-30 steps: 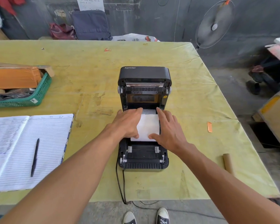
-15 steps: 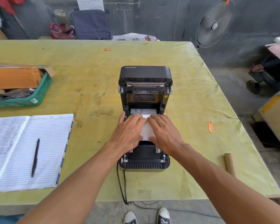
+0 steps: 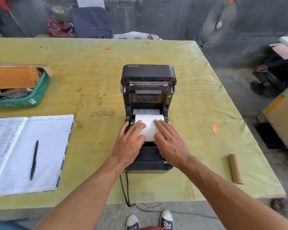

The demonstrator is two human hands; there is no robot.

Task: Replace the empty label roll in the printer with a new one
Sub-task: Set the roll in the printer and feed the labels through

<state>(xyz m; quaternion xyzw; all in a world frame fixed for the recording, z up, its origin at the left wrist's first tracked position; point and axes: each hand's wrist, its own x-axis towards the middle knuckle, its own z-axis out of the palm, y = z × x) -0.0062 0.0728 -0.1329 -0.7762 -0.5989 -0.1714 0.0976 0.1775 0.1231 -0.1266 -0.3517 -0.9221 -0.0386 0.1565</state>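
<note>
The flat strip once spread toward the printer's [image 3: 148,72] front is drawn back, and the label roll's [image 3: 150,125] rounded top is now bared beyond the left hand [image 3: 130,143] and right hand [image 3: 170,144].

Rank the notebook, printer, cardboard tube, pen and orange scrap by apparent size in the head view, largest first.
1. Notebook.
2. Printer.
3. Cardboard tube and pen: too close to rank, as the pen is longer and the tube thicker.
4. Orange scrap, smallest.

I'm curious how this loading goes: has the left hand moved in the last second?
Yes. The left hand has slid back toward the person, nearer the front edge of the printer, fingers lying on the label roll.
</note>
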